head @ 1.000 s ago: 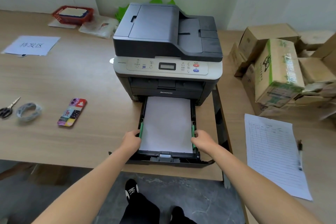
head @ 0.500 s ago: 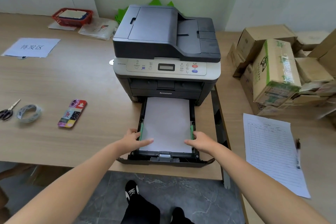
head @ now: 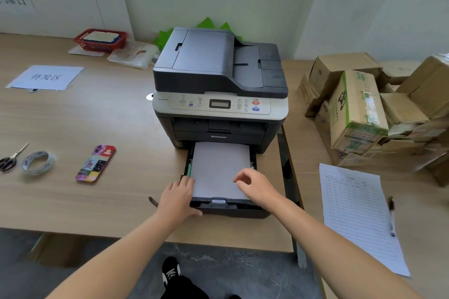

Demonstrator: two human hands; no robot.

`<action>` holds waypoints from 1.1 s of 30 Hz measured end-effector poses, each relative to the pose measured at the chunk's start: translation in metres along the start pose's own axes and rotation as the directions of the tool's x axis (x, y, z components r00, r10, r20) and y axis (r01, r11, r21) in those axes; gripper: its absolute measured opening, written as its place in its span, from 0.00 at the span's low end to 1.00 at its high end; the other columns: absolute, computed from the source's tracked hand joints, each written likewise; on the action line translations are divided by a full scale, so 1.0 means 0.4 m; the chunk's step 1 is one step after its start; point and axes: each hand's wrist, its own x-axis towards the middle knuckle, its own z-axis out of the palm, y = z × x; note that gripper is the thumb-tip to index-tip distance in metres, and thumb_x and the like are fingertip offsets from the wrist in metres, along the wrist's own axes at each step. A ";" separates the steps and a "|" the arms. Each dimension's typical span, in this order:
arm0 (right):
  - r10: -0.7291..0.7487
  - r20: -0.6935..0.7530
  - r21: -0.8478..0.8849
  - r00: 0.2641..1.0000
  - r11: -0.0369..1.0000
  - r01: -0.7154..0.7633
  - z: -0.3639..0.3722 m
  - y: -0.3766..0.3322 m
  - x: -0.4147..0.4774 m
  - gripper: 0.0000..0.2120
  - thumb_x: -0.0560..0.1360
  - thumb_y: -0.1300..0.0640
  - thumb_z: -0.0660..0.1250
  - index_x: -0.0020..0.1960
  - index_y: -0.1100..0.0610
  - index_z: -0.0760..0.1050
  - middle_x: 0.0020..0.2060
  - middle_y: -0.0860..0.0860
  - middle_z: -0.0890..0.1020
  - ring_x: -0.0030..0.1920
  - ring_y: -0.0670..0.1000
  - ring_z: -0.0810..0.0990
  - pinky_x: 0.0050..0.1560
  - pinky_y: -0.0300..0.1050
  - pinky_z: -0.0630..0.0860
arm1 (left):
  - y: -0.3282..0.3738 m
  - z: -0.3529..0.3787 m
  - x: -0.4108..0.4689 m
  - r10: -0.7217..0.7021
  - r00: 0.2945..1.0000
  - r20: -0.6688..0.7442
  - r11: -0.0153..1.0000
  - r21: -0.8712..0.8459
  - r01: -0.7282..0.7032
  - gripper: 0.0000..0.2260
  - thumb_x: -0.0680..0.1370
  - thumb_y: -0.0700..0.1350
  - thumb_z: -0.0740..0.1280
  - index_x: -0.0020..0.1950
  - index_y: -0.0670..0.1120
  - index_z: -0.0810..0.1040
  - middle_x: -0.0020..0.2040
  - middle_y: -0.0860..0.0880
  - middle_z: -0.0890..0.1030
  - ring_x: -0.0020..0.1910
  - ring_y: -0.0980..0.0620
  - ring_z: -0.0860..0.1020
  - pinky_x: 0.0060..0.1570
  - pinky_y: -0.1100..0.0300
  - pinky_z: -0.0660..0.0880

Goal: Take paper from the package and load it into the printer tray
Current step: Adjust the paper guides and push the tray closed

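Note:
A grey and black printer [head: 218, 80] stands on the wooden table, its black paper tray [head: 233, 210] pulled out toward me. A white paper stack [head: 218, 167] lies flat in the tray between green side guides [head: 189, 169]. My left hand [head: 178, 198] grips the tray's front left corner, fingers along the paper's left edge and thumb against the front wall. My right hand [head: 255, 187] hovers over the paper's right front part, fingers loosely curled and holding nothing. I cannot tell which item is the paper package.
Cardboard boxes [head: 357, 109] are piled on the right, with a printed form [head: 357, 211] and a pen [head: 391, 216] in front of them. Left of the printer lie a phone [head: 96, 162], a tape roll [head: 36, 162], scissors [head: 9, 159] and a red basket [head: 100, 40].
My left hand slid from the left side guide down to the tray's front left corner. My right hand lifted off the right guide and now hovers above the paper.

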 end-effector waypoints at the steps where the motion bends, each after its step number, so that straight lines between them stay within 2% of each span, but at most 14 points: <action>1: 0.009 0.048 0.067 0.999 0.998 -0.012 0.002 -0.013 -0.002 0.10 0.77 0.62 0.60 0.53 0.60 0.78 0.45 0.55 0.81 0.44 0.51 0.81 0.46 0.44 0.77 | 0.008 -0.003 0.010 -0.042 0.998 -0.037 0.998 -0.041 0.041 0.38 0.66 0.63 0.73 0.69 0.45 0.68 0.65 0.48 0.74 0.61 0.47 0.75 0.61 0.56 0.72; 3: 0.028 0.175 0.122 0.984 0.991 -0.050 0.010 -0.023 -0.004 0.11 0.76 0.65 0.58 0.52 0.64 0.78 0.39 0.56 0.83 0.38 0.52 0.82 0.39 0.43 0.78 | 0.019 -0.010 0.025 -0.116 0.989 -0.094 0.988 -0.118 0.104 0.28 0.68 0.56 0.74 0.62 0.45 0.71 0.58 0.48 0.77 0.57 0.48 0.76 0.56 0.58 0.73; 5: 0.076 0.308 0.045 0.948 0.995 -0.094 0.021 -0.011 -0.003 0.12 0.76 0.65 0.58 0.52 0.65 0.79 0.42 0.58 0.85 0.41 0.53 0.84 0.45 0.44 0.80 | 0.025 -0.012 0.028 -0.117 0.981 -0.156 0.984 -0.149 0.094 0.19 0.70 0.51 0.73 0.56 0.45 0.73 0.52 0.48 0.77 0.52 0.48 0.76 0.52 0.58 0.75; 8: 0.146 0.356 -0.239 0.923 0.969 -0.061 0.030 0.025 0.000 0.14 0.77 0.60 0.59 0.56 0.59 0.81 0.55 0.55 0.84 0.55 0.51 0.82 0.59 0.45 0.77 | 0.021 0.001 0.007 0.049 0.969 -0.241 0.982 -0.165 -0.091 0.09 0.72 0.49 0.70 0.45 0.46 0.74 0.41 0.51 0.77 0.41 0.51 0.74 0.41 0.61 0.74; 10: 0.177 0.324 -0.330 0.929 0.942 -0.064 0.039 0.047 0.006 0.17 0.77 0.60 0.57 0.60 0.56 0.80 0.62 0.53 0.81 0.62 0.52 0.79 0.65 0.47 0.74 | 0.005 0.017 -0.010 0.173 0.963 -0.208 0.964 -0.162 -0.209 0.07 0.74 0.49 0.65 0.42 0.47 0.73 0.38 0.52 0.78 0.39 0.53 0.73 0.38 0.62 0.71; 13: 0.191 0.286 -0.358 0.939 0.930 -0.080 0.056 0.053 0.011 0.20 0.78 0.61 0.55 0.65 0.57 0.77 0.66 0.55 0.78 0.66 0.53 0.76 0.69 0.48 0.70 | -0.019 0.035 -0.015 0.257 0.963 -0.076 0.946 -0.185 -0.267 0.09 0.77 0.48 0.58 0.51 0.46 0.75 0.48 0.51 0.80 0.49 0.51 0.76 0.50 0.58 0.74; 15: 0.192 0.251 -0.366 0.949 0.926 -0.090 0.060 0.053 0.022 0.20 0.78 0.61 0.55 0.67 0.58 0.76 0.66 0.56 0.77 0.67 0.55 0.74 0.71 0.49 0.68 | -0.025 0.031 -0.002 0.239 0.971 -0.022 0.943 -0.234 -0.237 0.12 0.78 0.45 0.57 0.59 0.47 0.74 0.55 0.52 0.79 0.56 0.51 0.76 0.57 0.59 0.72; 18: 0.226 0.196 -0.334 0.954 0.930 -0.152 0.057 0.043 0.057 0.22 0.77 0.65 0.53 0.68 0.59 0.74 0.67 0.58 0.76 0.68 0.57 0.73 0.71 0.48 0.66 | -0.015 0.017 0.031 0.177 0.984 0.022 0.935 -0.317 -0.161 0.16 0.77 0.43 0.58 0.65 0.47 0.71 0.62 0.51 0.77 0.61 0.51 0.74 0.61 0.59 0.70; 21: 0.273 0.155 -0.313 0.949 0.925 -0.215 0.054 0.026 0.098 0.23 0.75 0.67 0.52 0.67 0.63 0.74 0.65 0.61 0.76 0.65 0.61 0.75 0.68 0.50 0.71 | 0.006 0.007 0.074 0.115 0.989 0.095 0.935 -0.347 -0.076 0.20 0.76 0.40 0.59 0.68 0.45 0.68 0.65 0.47 0.75 0.64 0.47 0.73 0.63 0.56 0.70; 24: 0.288 0.117 -0.337 0.950 0.912 -0.235 0.056 0.018 0.130 0.22 0.74 0.67 0.52 0.65 0.64 0.73 0.63 0.62 0.76 0.64 0.63 0.74 0.67 0.53 0.71 | 0.016 -0.004 0.122 0.070 0.987 0.145 0.933 -0.360 -0.013 0.21 0.75 0.40 0.60 0.69 0.43 0.67 0.65 0.44 0.73 0.63 0.44 0.72 0.62 0.52 0.70; 28: 0.301 0.104 -0.332 0.948 0.909 -0.252 0.038 0.007 0.178 0.24 0.74 0.67 0.53 0.68 0.61 0.70 0.66 0.61 0.74 0.65 0.61 0.74 0.67 0.52 0.71 | 0.005 -0.014 0.184 0.074 0.983 0.169 0.932 -0.361 -0.008 0.22 0.75 0.39 0.61 0.70 0.43 0.66 0.66 0.43 0.72 0.64 0.43 0.72 0.64 0.52 0.70; 33: 0.279 0.055 -0.361 0.959 0.901 -0.241 0.008 -0.016 0.253 0.24 0.73 0.68 0.53 0.69 0.64 0.67 0.65 0.62 0.73 0.67 0.61 0.68 0.67 0.49 0.68 | -0.010 -0.034 0.275 0.013 0.983 0.182 0.897 -0.436 0.069 0.24 0.75 0.39 0.62 0.71 0.43 0.65 0.67 0.43 0.69 0.66 0.43 0.68 0.65 0.51 0.69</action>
